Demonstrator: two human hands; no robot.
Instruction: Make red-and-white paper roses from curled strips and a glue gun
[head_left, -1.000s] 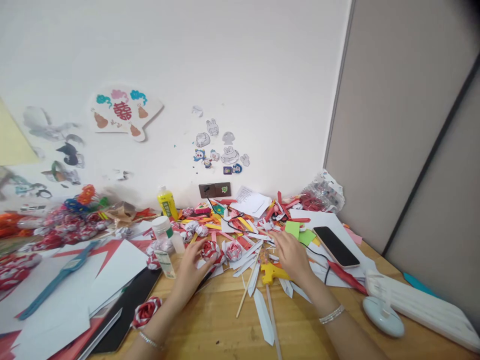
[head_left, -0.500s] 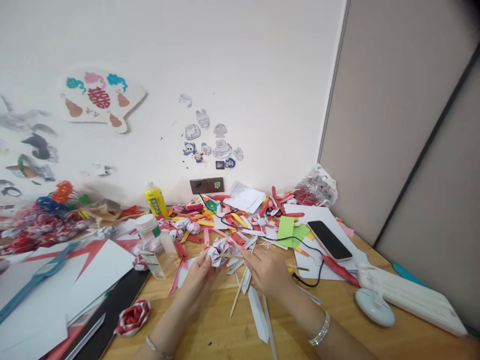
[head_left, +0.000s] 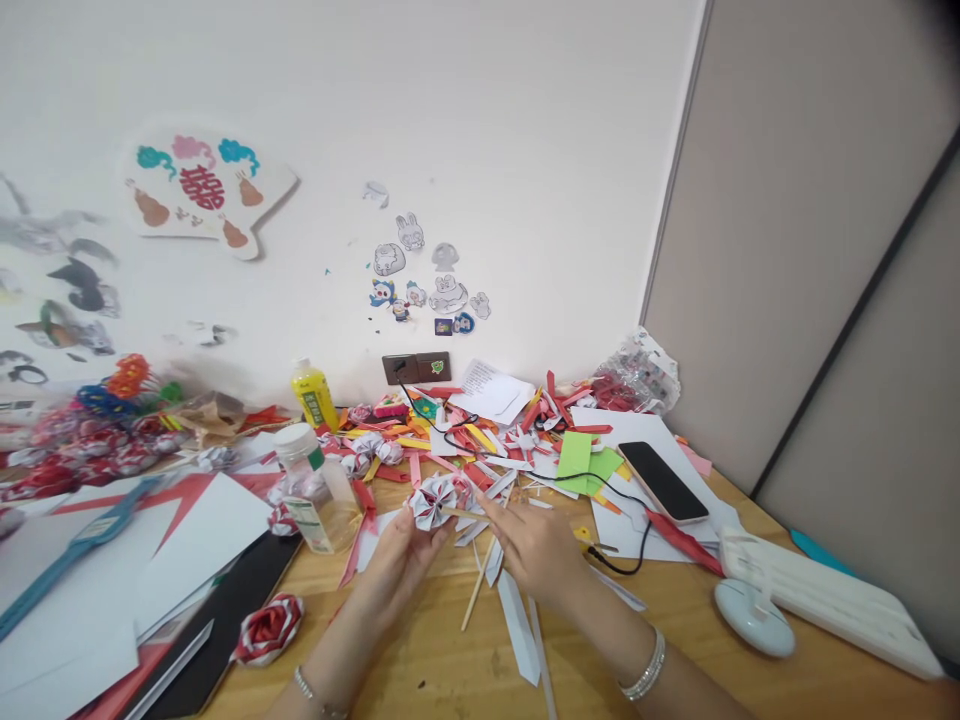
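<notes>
My left hand (head_left: 401, 565) is closed around the underside of a folded paper flower (head_left: 433, 500), white with dark and reddish creases, held just above the table. A thin wooden stick (head_left: 466, 514) points at the flower's centre, its tip touching or inside the folds. My right hand (head_left: 544, 550) pinches this stick from the right, fingers stretched along it; part of the stick is hidden by the hand. Below the hands, another wooden stick (head_left: 477, 590) and folded white paper strips (head_left: 517, 625) lie on the wooden table (head_left: 420, 660).
A red-and-white paper rose (head_left: 268, 628) lies at front left, near a clear plastic jar (head_left: 311, 500). Behind the hands spreads a heap of coloured paper strips. A phone (head_left: 663, 482), a black cable and a white mouse (head_left: 754, 617) are at the right. White sheets (head_left: 82, 620) cover the left.
The flower has turned slightly so its pleated face shows more toward me. My right hand has shifted a little, still holding the stick at the flower. The view has moved slightly.
</notes>
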